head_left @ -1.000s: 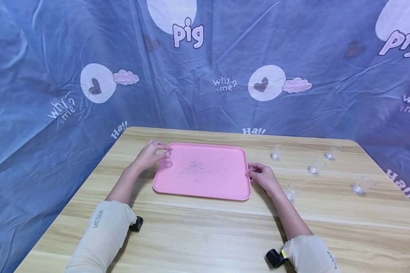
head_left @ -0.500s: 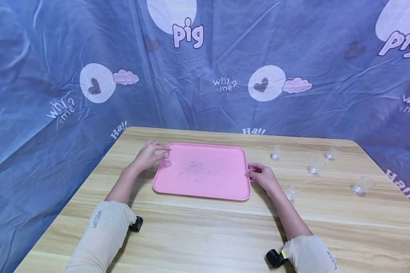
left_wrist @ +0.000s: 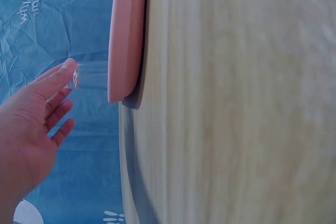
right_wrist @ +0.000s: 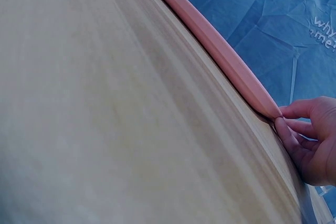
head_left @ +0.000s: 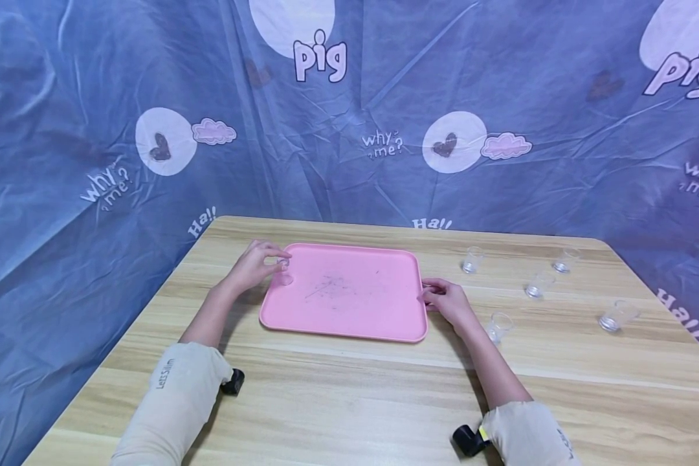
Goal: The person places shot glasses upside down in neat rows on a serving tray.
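Note:
A pink rectangular tray [head_left: 355, 291] with grey scuff marks lies on the wooden table. At its far left corner my left hand [head_left: 255, 265] pinches the base of a small clear glass [head_left: 286, 279] between thumb and fingertips. That glass is upside down, its mouth toward the tray floor; in the left wrist view the glass [left_wrist: 93, 75] reaches from the fingertips to the tray's rim. My right hand [head_left: 447, 301] grips the middle of the tray's right edge. Seen from the right wrist, thumb and index finger of the right hand [right_wrist: 310, 137] meet at that pink rim.
Several small clear glasses stand upright on the right side of the table [head_left: 349, 401]. The nearest glass [head_left: 499, 327] is right beside my right forearm; another glass [head_left: 472, 259] stands behind that hand. A blue printed cloth [head_left: 338, 162] hangs behind the table.
The inverted glass and my left fingertips have shifted very slightly left. My right hand, the tray and the other glasses stay in place.

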Demonstrator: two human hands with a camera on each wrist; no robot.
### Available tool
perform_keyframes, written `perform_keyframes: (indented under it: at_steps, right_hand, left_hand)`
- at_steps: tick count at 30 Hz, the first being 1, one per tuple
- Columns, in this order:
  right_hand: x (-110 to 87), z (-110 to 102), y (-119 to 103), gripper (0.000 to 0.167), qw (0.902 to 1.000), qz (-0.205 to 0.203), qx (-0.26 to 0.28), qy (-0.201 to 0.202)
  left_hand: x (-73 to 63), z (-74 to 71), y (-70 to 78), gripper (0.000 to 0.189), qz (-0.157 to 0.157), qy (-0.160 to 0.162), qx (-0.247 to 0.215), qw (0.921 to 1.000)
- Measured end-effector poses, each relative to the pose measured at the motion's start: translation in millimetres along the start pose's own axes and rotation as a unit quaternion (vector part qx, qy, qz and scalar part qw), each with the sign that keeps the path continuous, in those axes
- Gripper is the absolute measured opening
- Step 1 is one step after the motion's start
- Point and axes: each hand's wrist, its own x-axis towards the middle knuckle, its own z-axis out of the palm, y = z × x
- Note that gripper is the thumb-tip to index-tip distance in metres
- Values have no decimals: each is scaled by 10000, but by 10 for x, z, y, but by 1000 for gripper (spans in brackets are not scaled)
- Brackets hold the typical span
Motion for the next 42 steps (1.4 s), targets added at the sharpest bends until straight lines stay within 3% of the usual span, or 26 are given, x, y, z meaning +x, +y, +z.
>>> perform_keyframes:
  at_steps: [16, 22, 26, 32, 34, 42]
  right_hand:
    - [17, 13, -25, 41, 9999, 5, -100, 17]
    - [13, 15, -27, 42, 10000, -35, -42, -9]
    - [4, 9, -34, 41, 10000, -38, -8, -13]
    - [-10, -1, -37, 41, 10000, -6, -31, -45]
    - [-15, -3, -32, 41, 10000, 13, -61, -38]
    - [-24, -7, -28, 40, 10000, 24, -92, -23]
  left_hand:
    - [-12, -22, -72, 28, 42, 38, -243, 9997]
    - [-65, -60, -125, 39, -250, -122, -962, 9950]
    - [-131, -45, -169, 45, -837, -371, -1765, 9800]
    - [-257, 51, -255, 51, -1671, -830, -2820, 9411]
    - [-287, 88, -279, 52, -1804, -873, -2997, 9327]
    - [-325, 150, -295, 53, -2090, -771, -3457, 9115]
